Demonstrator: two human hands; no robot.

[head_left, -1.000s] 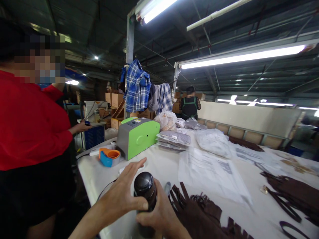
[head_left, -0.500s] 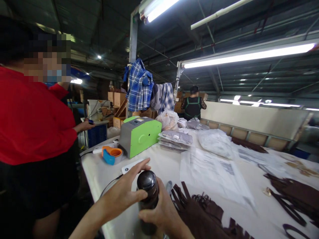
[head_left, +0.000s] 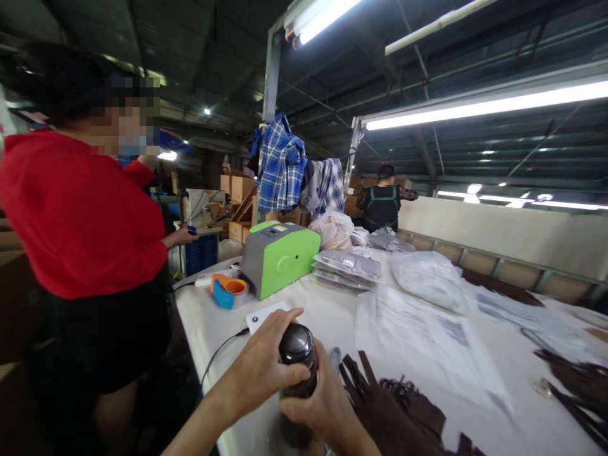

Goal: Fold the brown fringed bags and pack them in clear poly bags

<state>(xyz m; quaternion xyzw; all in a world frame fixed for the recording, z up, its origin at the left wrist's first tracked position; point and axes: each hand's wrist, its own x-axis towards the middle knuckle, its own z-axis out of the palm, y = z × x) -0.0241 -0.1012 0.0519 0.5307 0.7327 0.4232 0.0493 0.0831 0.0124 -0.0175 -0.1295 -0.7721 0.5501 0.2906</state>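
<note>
One dark bottle (head_left: 300, 389) I see at the table (head_left: 327, 310), gripped by the right hand (head_left: 327, 399); the left hand (head_left: 259, 364) came closer around its lid (head_left: 297, 342), so both surround it; whether the left presses, I cannot tell.

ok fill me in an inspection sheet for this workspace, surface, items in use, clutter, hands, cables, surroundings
Surface: table with a white covering, much of it loaded
Items in use: dark bottle with a domed lid
Clutter: green-and-grey machine, orange-and-blue tape dispenser, packaged garments, clear plastic bag, brown fringed fabric
Hands: left hand curves around the bottle's upper part; right hand grips its side
Cables: black cable plugged into a white device beside the left hand
Surroundings: person in red at left, person in dark clothing farther back, hanging plaid shirt, lit tube lamp overhead
</note>
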